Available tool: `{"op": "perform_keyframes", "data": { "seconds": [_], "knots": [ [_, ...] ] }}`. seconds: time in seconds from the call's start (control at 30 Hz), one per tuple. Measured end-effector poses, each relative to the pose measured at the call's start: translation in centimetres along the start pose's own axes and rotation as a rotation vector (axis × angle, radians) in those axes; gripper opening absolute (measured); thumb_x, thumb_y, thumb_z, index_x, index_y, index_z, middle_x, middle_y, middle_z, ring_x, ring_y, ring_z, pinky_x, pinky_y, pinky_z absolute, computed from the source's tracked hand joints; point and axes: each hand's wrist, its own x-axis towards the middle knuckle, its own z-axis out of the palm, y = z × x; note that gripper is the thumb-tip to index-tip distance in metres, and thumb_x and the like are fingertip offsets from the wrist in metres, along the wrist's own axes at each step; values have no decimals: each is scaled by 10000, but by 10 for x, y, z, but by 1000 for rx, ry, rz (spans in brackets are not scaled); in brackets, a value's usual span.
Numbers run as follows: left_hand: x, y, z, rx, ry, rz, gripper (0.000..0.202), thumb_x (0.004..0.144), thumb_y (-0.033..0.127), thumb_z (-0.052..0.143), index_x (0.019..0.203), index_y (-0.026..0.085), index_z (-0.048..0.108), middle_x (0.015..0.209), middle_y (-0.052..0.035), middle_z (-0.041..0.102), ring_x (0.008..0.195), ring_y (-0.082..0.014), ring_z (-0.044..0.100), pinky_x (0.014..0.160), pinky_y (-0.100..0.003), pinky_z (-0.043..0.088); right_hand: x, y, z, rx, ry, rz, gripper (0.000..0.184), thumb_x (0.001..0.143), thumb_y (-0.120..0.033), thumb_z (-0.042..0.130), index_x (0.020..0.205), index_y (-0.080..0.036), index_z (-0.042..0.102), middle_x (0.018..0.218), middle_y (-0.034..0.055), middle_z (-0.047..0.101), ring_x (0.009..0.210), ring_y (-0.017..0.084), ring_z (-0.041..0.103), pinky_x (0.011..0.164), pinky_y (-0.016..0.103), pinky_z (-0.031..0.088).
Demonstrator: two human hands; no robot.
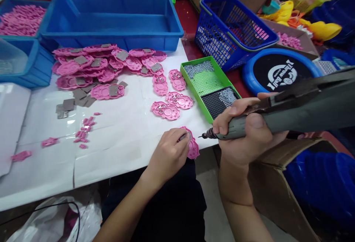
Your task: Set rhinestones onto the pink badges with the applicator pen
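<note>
My left hand (pixel 173 151) is closed at the table's front edge on a pink plastic toy part (pixel 194 149). A grey metal plate lies on that part, under my fingertips. My right hand (pixel 246 134) wraps round a dark grey electric screwdriver (pixel 291 110). Its thin bit points left, a short way from the pink part and apart from it. Beyond my left hand lie several pink parts (pixel 165 110) with metal pieces in them. A green tray (pixel 205 79) of small silvery screws (pixel 227 97) stands just past the screwdriver tip, with a black perforated plate in its near half.
A pile of pink parts (pixel 105 62) sits before a large blue bin (pixel 111 38). Loose metal plates (pixel 80 96) and small pink pieces (pixel 83 131) lie at left. A blue basket (pixel 222 31), a round blue disc (pixel 280 71) and a cardboard box (pixel 277 190) are on the right.
</note>
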Motion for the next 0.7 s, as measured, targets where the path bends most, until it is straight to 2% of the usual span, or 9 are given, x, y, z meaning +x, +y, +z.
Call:
{"op": "perform_keyframes", "data": {
  "seconds": [0.13,0.33,0.7],
  "knots": [
    [2,1,-1,-22,26,-10,193,958,70,599,1120,166,639,1118,-107,710,1062,-241,660,908,-412,572,2,6,-1,116,-43,-102,245,851,-252,677,1092,-289,693,753,-36,585,347,84,433,275,270,351],
    [4,4,-1,-43,44,-30,120,945,71,636,1024,161,621,1088,-107,709,1033,-239,659,897,-405,576,-1,12,-2,197,-145,-82,252,856,-206,688,1100,-268,698,791,-33,627,365,86,463,280,279,372],
    [8,4,-2,-103,5,-86,97,962,83,632,1024,157,622,1087,-102,694,1027,-228,641,897,-402,568,-1,14,-4,214,-124,-91,279,848,-236,715,1126,-245,693,795,-37,649,383,82,463,281,271,356]
  ]
}}
